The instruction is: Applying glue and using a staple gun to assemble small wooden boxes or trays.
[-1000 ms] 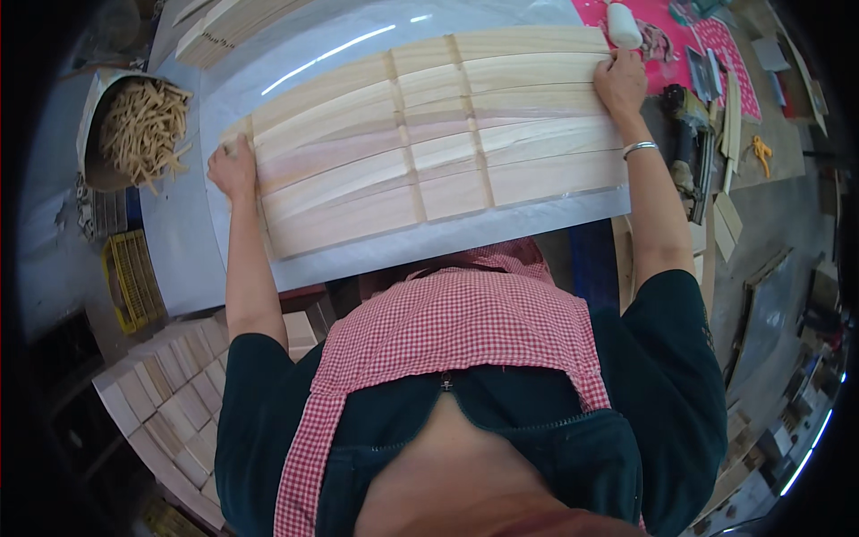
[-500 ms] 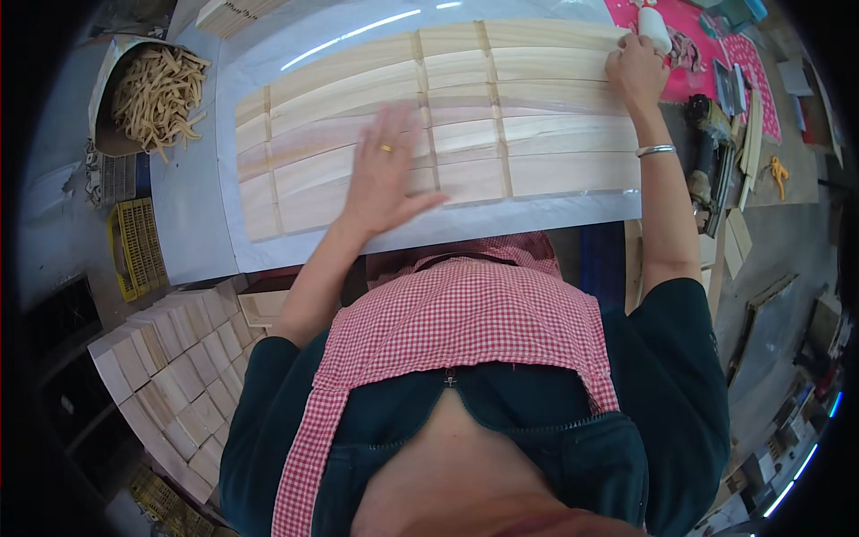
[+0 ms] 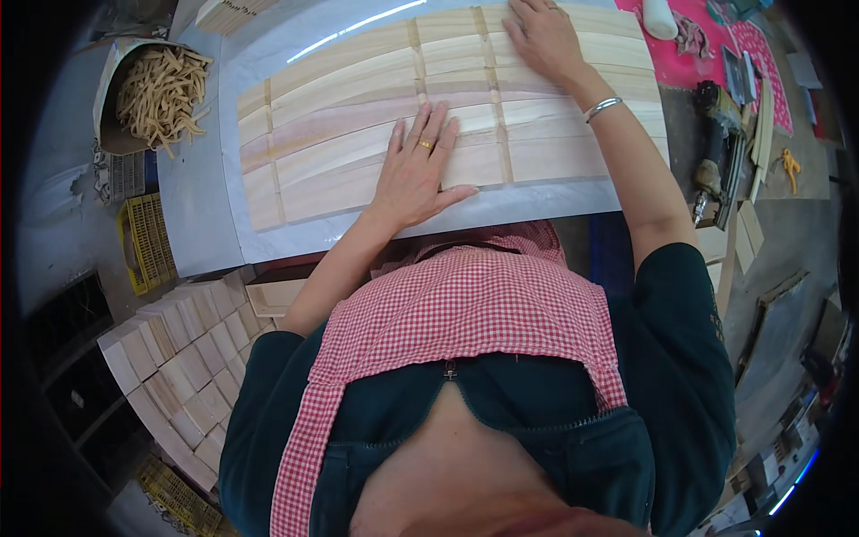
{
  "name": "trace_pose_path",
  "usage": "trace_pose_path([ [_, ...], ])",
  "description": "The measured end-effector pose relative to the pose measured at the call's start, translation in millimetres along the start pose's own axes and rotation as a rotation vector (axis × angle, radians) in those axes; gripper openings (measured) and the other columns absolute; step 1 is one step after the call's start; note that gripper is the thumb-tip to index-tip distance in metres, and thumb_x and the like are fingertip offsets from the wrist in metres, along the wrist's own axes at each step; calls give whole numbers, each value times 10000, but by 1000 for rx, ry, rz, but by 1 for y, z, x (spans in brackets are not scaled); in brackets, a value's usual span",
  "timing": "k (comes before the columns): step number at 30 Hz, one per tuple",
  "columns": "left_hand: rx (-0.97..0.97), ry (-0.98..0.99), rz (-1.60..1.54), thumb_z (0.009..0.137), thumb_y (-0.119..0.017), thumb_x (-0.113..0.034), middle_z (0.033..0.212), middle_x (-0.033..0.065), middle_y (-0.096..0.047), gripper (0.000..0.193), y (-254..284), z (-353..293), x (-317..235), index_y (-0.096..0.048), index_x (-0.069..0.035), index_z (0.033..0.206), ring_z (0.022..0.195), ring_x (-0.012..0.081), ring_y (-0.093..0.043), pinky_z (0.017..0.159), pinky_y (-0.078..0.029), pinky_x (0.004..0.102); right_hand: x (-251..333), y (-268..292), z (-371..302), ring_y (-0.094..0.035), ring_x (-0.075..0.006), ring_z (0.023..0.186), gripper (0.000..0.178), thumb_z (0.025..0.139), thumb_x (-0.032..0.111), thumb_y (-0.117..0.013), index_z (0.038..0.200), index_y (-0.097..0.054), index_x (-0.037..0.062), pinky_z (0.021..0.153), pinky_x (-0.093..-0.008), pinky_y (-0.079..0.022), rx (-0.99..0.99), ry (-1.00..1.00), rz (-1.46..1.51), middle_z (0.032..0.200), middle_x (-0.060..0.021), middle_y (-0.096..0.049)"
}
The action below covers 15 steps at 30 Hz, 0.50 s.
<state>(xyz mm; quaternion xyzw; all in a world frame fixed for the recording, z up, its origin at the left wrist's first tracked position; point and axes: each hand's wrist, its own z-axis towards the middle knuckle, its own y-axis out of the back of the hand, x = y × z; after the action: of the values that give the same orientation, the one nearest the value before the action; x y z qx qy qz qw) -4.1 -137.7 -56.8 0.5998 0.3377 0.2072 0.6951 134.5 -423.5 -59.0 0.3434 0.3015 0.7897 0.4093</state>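
Several pale wooden boards (image 3: 340, 139) lie side by side on the table, forming a wide panel with narrow grooves running across it. My left hand (image 3: 416, 174), with a ring on it, rests flat on the near boards, fingers stretched and slightly apart. Farther off and to the right, my right hand (image 3: 546, 43) reaches to the panel's far edge, its fingers extended over the wood. Nothing shows in either hand. The fingertips of the right hand are partly cut off by the picture's upper rim.
A container of thin wooden strips (image 3: 165, 98) stands at the far left. Stacked wood blocks (image 3: 192, 358) and a yellow crate (image 3: 148, 242) sit at the left. On the right are a white bottle (image 3: 659, 20), a nail gun (image 3: 716, 116) and orange clippers (image 3: 789, 170).
My right hand has left the white bottle's side and moved left along the far edge of the boards. My left hand has shifted slightly right and come to rest.
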Motion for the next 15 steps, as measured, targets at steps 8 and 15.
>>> trace_pose_path([
  [8, 0, -23, 7, 864, -614, -611, 1653, 181, -190, 952, 3, 15, 11, -309, -17, 1543, 1534, 359, -154, 1194, -171, 573, -45, -18, -8, -609, -378, 990, 188, 860, 157, -600, 957, -626, -2, 893, -438, -492, 0, -87, -151, 1060, -199, -648],
  [15, -178, 160, -66, 857, -636, -611, 1606, 200, -289, 974, 5, 33, 26, -309, 12, 1530, 1513, 412, -180, 1173, -178, 610, -79, 33, -61, -664, -341, 923, 331, 842, 255, -645, 1092, -704, 45, 831, -442, -525, -261, -314, -297, 1061, -135, -710],
])
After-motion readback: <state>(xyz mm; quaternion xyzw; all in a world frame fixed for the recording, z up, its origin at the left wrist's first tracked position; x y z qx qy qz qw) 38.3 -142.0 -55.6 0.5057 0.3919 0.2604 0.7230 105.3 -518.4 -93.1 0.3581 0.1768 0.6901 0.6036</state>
